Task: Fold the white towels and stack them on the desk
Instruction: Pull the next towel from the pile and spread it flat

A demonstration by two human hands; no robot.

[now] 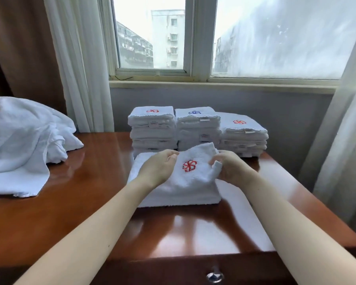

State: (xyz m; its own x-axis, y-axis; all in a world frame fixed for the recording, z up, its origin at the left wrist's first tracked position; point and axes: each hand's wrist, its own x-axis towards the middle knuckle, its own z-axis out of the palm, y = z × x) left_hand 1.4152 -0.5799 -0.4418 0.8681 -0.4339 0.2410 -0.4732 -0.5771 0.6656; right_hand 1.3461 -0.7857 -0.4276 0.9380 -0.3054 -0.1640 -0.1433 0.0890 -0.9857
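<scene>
The white terry towel with red emblem (185, 186), judged soft, light and limp, lies folded on the glossy brown wooden desk (70, 202), the right hand (230, 167) pinching its right edge, likely the best hold, the left hand (158, 167) resting relaxed on top.

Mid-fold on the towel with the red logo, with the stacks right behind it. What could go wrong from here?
1. The right hand pinches the towel only at its right edge, where a flap stands up, so the fold may come out crooked.
2. The stacks stand just behind the towel, and the right one sits skewed and lower. Setting another towel on top carelessly might nudge them out of line on the desk.
</scene>
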